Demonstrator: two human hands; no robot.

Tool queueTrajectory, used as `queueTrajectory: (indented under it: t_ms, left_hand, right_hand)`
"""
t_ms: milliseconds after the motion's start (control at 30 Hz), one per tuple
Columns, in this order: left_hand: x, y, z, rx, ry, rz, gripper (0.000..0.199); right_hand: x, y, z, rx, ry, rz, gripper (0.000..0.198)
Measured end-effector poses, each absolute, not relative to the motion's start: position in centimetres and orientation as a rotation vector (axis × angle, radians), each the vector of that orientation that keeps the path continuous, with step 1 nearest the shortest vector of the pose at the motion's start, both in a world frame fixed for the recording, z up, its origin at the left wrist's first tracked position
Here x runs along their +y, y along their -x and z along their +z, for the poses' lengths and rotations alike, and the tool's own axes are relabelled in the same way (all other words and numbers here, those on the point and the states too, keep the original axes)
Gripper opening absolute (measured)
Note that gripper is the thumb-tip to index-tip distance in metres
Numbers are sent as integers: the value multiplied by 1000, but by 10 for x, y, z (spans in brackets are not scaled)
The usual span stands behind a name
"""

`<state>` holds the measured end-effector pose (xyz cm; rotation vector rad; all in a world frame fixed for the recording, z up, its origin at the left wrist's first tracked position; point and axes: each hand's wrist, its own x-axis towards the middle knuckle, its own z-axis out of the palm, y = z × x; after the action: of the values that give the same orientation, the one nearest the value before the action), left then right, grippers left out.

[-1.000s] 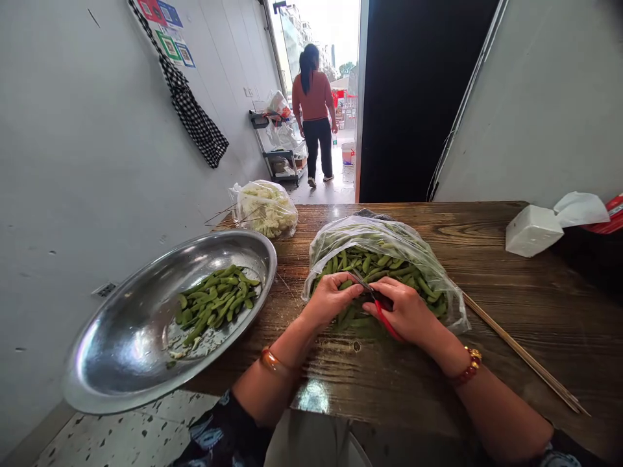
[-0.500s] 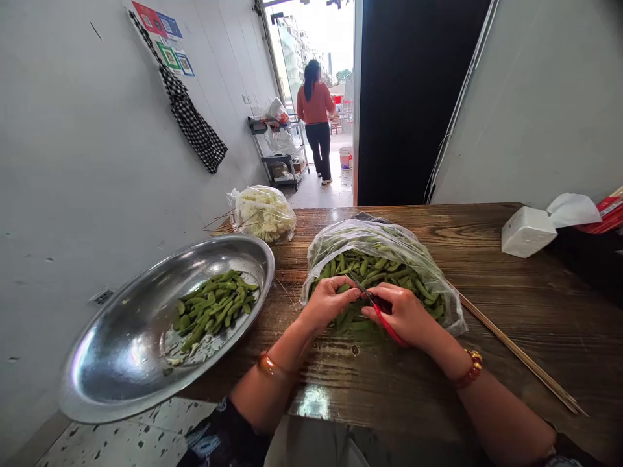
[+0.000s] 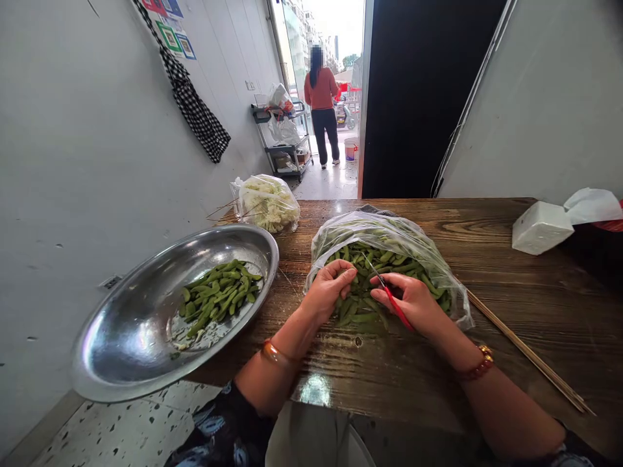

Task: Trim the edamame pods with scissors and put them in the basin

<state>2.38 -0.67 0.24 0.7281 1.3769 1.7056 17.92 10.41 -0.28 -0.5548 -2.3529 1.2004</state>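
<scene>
My right hand (image 3: pixel 409 301) is closed round red-handled scissors (image 3: pixel 396 306), their blades pointing up and to the left. Fingers pinched, my left hand (image 3: pixel 331 285) holds an edamame pod that is mostly hidden by the fingers. Both hands are just above the near side of a clear plastic bag (image 3: pixel 389 226), which lies open towards me and is full of green edamame pods (image 3: pixel 409 267). Some loose pods (image 3: pixel 357 313) spill out under the hands. To the left, a big oval metal basin (image 3: pixel 126 350) contains a heap of pods (image 3: pixel 221 292) and some water.
A bag of cauliflower (image 3: pixel 270 204) sits behind the basin. Thin wooden skewers (image 3: pixel 530 353) lie on the dark wooden table (image 3: pixel 491 259) at right. A tissue pack (image 3: pixel 542 227) is at the right rear. Beyond, a person (image 3: pixel 322 97) stands by the doorway near a cart (image 3: pixel 287 139).
My hands have moved apart, and the scissors have come away from the left hand's fingertips to the right. The person at the doorway has moved a little farther off.
</scene>
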Motion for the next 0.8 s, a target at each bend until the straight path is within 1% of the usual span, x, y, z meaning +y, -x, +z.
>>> queueTrajectory:
  t_ms: [200, 400, 800]
  left_hand:
    - [-5, -22, 2, 1233, -582, 1770, 37]
    - [-6, -29, 1, 1191, -599, 1740, 36]
    - [-6, -34, -1, 1161, -643, 1722, 35]
  right_hand:
    - [102, -178, -7, -2395, 436, 1077, 35]
    - [101, -178, -14, -2443, 402, 904, 36]
    - [96, -177, -12, -2470, 412, 827, 36]
